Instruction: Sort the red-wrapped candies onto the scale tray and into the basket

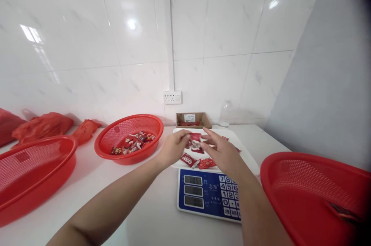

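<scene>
Both my hands reach over the white pan (249, 161) of a blue-faced electronic scale (208, 195). My left hand (174, 147) pinches a small red candy packet (196, 137) at its left edge. My right hand (222, 151) hovers beside the same packet with fingers spread, touching or nearly touching it. Other red wrapped candies (199, 162) lie on the pan below my hands.
A red mesh basket (129, 137) with several wrapped candies stands left of the scale. Larger red baskets sit at far left (31, 172) and near right (315, 195). Red plastic bags (43, 124), a small cardboard box (193, 119) and a wall socket (172, 97) line the tiled wall.
</scene>
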{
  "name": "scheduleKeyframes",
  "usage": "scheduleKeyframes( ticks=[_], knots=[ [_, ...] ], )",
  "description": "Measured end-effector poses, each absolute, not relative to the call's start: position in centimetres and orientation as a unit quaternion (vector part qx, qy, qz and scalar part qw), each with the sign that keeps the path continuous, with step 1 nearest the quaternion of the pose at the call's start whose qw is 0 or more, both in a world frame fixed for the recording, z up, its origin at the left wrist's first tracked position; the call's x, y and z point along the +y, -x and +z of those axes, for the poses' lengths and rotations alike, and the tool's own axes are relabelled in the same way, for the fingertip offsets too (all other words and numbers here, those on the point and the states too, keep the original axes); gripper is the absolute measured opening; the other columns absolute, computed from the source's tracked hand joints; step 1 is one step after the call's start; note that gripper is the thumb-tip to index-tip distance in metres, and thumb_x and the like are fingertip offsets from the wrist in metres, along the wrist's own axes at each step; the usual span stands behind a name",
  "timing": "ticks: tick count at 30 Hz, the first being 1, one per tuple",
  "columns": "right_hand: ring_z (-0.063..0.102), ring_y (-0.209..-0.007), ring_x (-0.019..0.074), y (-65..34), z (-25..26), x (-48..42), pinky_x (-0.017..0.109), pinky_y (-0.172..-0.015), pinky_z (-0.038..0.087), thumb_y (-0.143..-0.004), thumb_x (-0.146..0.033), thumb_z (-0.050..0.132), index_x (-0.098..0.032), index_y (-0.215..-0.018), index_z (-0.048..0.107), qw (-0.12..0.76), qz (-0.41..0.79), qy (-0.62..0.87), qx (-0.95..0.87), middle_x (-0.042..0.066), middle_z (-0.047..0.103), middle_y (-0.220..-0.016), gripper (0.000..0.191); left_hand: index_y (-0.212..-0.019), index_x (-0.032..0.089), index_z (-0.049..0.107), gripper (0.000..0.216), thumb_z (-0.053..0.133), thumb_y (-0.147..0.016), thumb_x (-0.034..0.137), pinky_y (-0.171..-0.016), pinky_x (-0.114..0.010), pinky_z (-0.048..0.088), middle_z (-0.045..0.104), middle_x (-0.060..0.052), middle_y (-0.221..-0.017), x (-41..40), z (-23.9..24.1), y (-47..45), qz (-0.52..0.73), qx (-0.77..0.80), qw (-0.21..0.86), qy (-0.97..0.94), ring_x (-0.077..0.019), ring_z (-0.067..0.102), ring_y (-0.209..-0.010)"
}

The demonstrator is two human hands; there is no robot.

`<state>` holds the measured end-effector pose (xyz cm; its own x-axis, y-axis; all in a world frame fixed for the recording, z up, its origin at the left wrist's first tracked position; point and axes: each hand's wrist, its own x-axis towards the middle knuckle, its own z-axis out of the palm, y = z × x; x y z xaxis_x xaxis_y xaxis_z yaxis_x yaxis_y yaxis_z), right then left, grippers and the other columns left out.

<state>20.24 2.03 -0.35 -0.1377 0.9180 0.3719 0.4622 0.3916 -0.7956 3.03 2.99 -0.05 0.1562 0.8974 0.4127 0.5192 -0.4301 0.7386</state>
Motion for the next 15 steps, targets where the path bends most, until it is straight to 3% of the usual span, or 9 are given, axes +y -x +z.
scheduleKeyframes(
  ticks=[4,7,9,12,15],
  knots=[
    [0.065,-0.088,0.0216,-20.8,-1.3,3.2,0.036,-0.080,0.049,-0.078,-0.032,0.050,-0.023,-0.109,0.058,0.428,0.256,0.527,-0.689,0.005,0.070,-0.093,0.033,-0.099,0.018,0.057,0.025,0.039,-0.084,0.027,-0.067,-0.027,0.049,0.063,-0.004,-0.084,4.5,-1.6,-4.6,0.403,0.466,0.253,-0.746,-0.0140,0.059,-0.075],
    [0.063,-0.090,0.0244,-21.4,-1.5,4.1,0.040,-0.081,0.047,-0.076,-0.034,0.052,-0.024,-0.101,0.059,0.464,0.222,0.585,-0.627,0.005,0.069,-0.093,0.027,-0.093,0.020,0.061,0.023,0.051,-0.072,0.018,-0.074,-0.030,0.048,0.065,-0.005,-0.092,4.8,-2.1,-2.8,0.328,0.460,0.268,-0.780,-0.0174,0.060,-0.085],
    [0.063,-0.086,0.0229,-21.5,-1.5,4.4,0.040,-0.078,0.049,-0.075,-0.036,0.054,-0.026,-0.098,0.056,0.550,0.258,0.570,-0.553,0.003,0.067,-0.090,0.026,-0.089,0.023,0.065,0.027,0.059,-0.064,0.015,-0.078,-0.032,0.047,0.067,-0.003,-0.093,4.6,-2.0,-1.5,0.259,0.441,0.286,-0.810,-0.0199,0.061,-0.087],
    [0.064,-0.074,0.0162,-21.3,-1.1,4.7,0.036,-0.071,0.054,-0.070,-0.033,0.059,-0.026,-0.090,0.050,0.710,0.403,0.423,-0.393,-0.003,0.064,-0.083,0.023,-0.090,0.025,0.067,0.032,0.062,-0.060,0.012,-0.085,-0.033,0.044,0.068,-0.003,-0.097,4.2,-1.7,-0.7,0.196,0.416,0.295,-0.838,-0.0225,0.060,-0.094],
    [0.063,-0.068,0.0113,-21.4,-0.5,4.5,0.030,-0.066,0.056,-0.065,-0.025,0.063,-0.024,-0.082,0.047,0.764,0.501,0.304,-0.272,-0.007,0.060,-0.076,0.023,-0.091,0.024,0.067,0.031,0.059,-0.064,0.010,-0.088,-0.035,0.042,0.066,-0.005,-0.098,4.1,-1.8,-0.9,0.196,0.424,0.280,-0.839,-0.0242,0.059,-0.096]
  ],
)
